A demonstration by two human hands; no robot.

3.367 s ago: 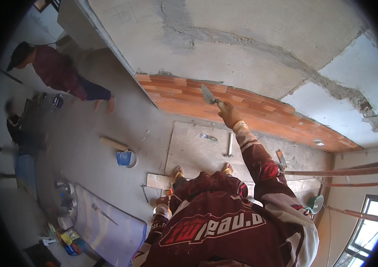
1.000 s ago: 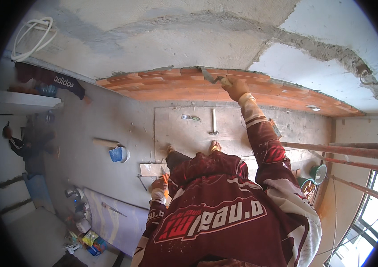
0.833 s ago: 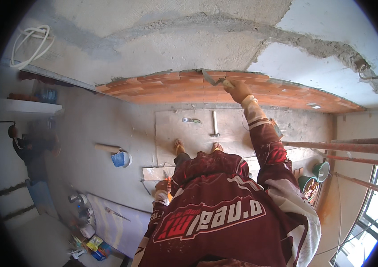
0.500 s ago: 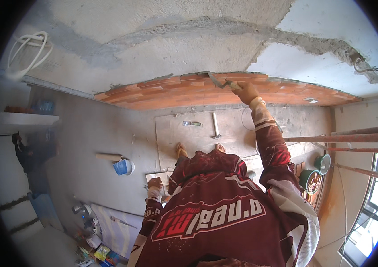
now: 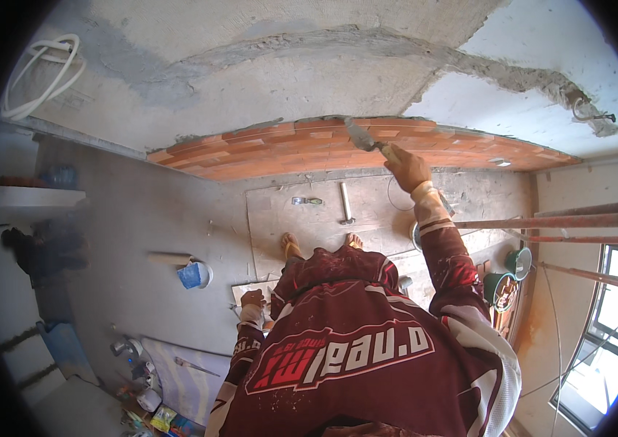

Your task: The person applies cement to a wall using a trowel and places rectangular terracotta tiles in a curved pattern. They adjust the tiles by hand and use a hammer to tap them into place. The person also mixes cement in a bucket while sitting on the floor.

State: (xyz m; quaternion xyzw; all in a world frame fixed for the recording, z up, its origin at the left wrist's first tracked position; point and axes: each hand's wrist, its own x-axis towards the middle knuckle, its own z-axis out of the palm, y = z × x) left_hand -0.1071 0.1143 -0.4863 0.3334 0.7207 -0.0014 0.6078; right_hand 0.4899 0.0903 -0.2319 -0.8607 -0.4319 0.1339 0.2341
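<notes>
While the right hand [image 5: 409, 172] reaches out in front, its fingers are wrapped tight around the handle of a trowel [image 5: 359, 135]. The trowel is up by the top edge of the orange bricks [image 5: 265, 148], and its flat blade points up and to the left. Its tip is right by a strip of wet-looking grey paste [image 5: 331, 118] on top of the bricks, but one cannot tell if it is touching. Behind the bricks is a big, rough grey wall [image 5: 272, 80].

The two hands are well apart. The left hand [image 5: 253, 298] is low down by the person's side, with its fingers curled. One cannot tell if it is holding something. A small pale board [image 5: 242, 291] is just beside it.

A hammer [image 5: 346, 204] and a scraper [image 5: 306, 201] lie near each other on a big flat board [image 5: 316, 227], in front of the person's bare-looking feet [image 5: 290, 245]. To the left, a blue and white bucket [image 5: 193, 275] is on the grey floor [image 5: 141, 189]. Two green buckets [image 5: 501, 289] are close together on the right, below some red poles [image 5: 564, 221].
</notes>
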